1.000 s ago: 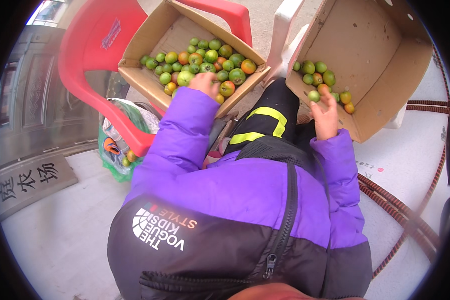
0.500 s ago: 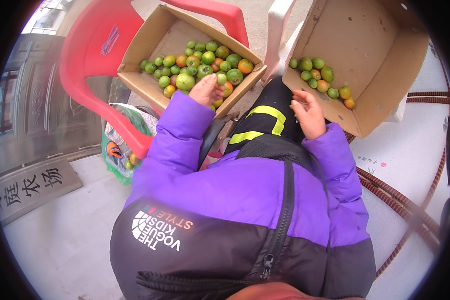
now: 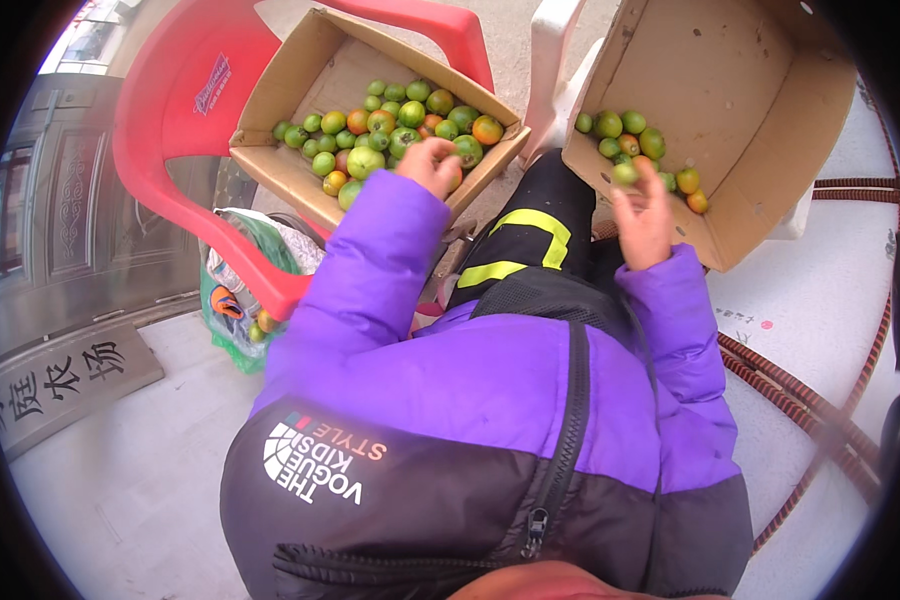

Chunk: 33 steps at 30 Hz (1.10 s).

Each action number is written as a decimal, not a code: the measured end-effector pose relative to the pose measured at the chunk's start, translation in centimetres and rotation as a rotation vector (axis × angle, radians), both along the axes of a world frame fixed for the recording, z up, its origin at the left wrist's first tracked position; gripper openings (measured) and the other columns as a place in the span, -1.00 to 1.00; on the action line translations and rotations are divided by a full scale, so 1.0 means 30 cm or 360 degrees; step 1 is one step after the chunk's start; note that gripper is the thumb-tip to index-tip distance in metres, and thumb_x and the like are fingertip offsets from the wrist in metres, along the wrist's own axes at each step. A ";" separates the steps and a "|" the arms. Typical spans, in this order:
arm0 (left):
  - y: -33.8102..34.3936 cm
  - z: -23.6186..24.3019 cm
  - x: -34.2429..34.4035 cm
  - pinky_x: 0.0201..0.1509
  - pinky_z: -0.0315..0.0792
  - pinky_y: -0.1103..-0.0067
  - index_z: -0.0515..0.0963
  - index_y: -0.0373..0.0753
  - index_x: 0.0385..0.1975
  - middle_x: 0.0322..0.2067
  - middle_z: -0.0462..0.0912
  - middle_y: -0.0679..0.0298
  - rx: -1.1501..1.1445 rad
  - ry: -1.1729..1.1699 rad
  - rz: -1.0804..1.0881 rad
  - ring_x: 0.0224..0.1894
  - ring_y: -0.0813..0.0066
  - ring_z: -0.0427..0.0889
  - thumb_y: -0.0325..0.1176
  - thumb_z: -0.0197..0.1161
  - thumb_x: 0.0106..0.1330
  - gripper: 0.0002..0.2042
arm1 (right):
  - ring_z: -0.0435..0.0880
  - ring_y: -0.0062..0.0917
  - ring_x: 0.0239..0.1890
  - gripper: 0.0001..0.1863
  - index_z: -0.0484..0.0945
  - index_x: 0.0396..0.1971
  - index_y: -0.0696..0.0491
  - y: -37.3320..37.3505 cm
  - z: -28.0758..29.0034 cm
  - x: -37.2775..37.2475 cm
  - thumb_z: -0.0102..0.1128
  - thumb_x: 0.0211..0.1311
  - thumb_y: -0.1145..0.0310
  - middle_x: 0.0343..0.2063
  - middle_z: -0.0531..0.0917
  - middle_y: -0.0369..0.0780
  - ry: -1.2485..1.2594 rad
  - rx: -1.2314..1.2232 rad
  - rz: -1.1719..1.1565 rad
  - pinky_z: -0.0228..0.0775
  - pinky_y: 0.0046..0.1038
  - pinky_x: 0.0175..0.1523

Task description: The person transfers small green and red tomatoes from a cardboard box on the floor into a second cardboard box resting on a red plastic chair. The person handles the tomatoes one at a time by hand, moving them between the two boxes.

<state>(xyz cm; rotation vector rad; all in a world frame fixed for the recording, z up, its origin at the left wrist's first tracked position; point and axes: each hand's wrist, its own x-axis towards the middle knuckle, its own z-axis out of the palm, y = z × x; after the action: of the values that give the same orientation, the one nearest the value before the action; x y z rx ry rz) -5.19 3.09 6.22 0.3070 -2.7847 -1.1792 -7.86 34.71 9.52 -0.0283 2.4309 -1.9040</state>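
Observation:
My left hand is over the near right part of the left cardboard box, its fingers curled among green, yellow and reddening tomatoes; what lies in its grip is hidden. At the near edge of the right cardboard box, my right hand has a pale green tomato at its thumb and forefinger, slightly blurred. A small group of similar tomatoes lies in that box beside it.
The left box rests on a red plastic chair, the right on a white chair. A green bag with mixed items sits beneath the red chair. Brown ribbed hoses run along the right, and my black-trousered leg lies between the boxes.
Since half a second ago, my left hand has moved right and up, deeper over the tomatoes. My right hand has risen from beside my leg to the right box's tomatoes.

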 end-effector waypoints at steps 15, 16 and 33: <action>-0.100 -0.041 0.038 0.40 0.03 0.17 0.54 -0.29 -0.07 0.18 0.34 -0.04 -0.0273 0.0288 -0.0131 0.34 -0.12 0.12 -0.15 0.32 0.19 -0.60 | 0.59 -0.52 -0.28 -0.56 0.43 0.10 0.14 -0.002 -0.030 0.016 0.18 0.22 0.39 -0.03 0.47 -0.12 0.0077 0.0295 0.0249 0.46 -0.47 -0.14; -0.088 -0.027 0.053 0.39 0.05 0.24 0.52 -0.33 -0.02 0.18 0.35 -0.03 0.0075 0.0279 -0.0189 0.34 0.02 0.17 -0.16 0.21 0.32 -0.61 | 0.59 -0.52 -0.28 -0.56 0.43 0.10 0.15 -0.012 -0.025 0.020 0.18 0.22 0.40 -0.03 0.47 -0.12 0.0053 0.0277 0.0317 0.46 -0.47 -0.15; 0.061 0.183 -0.349 0.15 0.37 0.42 0.44 -0.19 0.14 0.15 0.46 0.17 0.1381 -0.0423 0.0218 0.18 0.29 0.44 0.03 0.05 0.40 -0.52 | 0.57 -0.56 -0.28 -0.61 0.46 0.05 0.17 0.016 -0.017 0.049 0.17 0.25 0.37 -0.05 0.49 -0.17 -0.0025 0.0110 0.0287 0.43 -0.50 -0.16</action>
<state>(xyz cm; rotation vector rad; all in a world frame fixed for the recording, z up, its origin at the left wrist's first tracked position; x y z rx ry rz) -15.66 4.92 11.72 0.7400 -2.1920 -2.3790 -6.38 35.18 9.03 -0.2202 2.3909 -1.7380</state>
